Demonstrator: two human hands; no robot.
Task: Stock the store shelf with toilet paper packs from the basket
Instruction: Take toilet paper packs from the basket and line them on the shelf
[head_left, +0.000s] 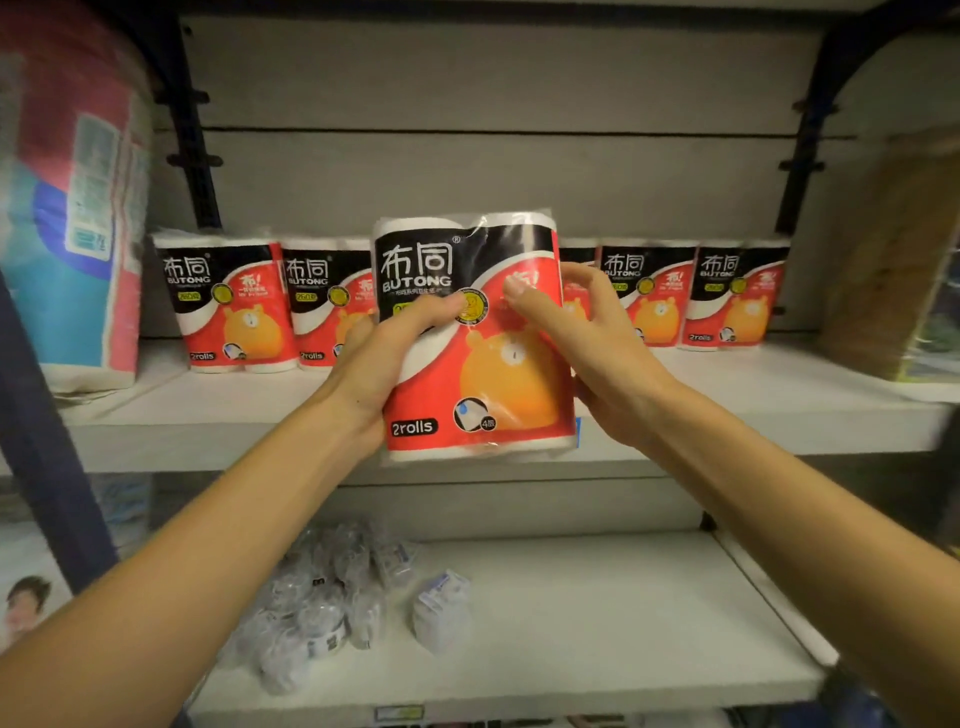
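Pack (470, 338): both hands clamp it, left hand (387, 353), right hand (587, 338), above shelf (727, 415) front edge
Risk: could bump back-edge row (234, 301) over

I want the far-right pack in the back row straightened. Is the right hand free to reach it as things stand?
Probably not yet. The right hand and the left hand both grip the held pack. The far-right pack stands unobstructed on the shelf, so letting go would open the way.
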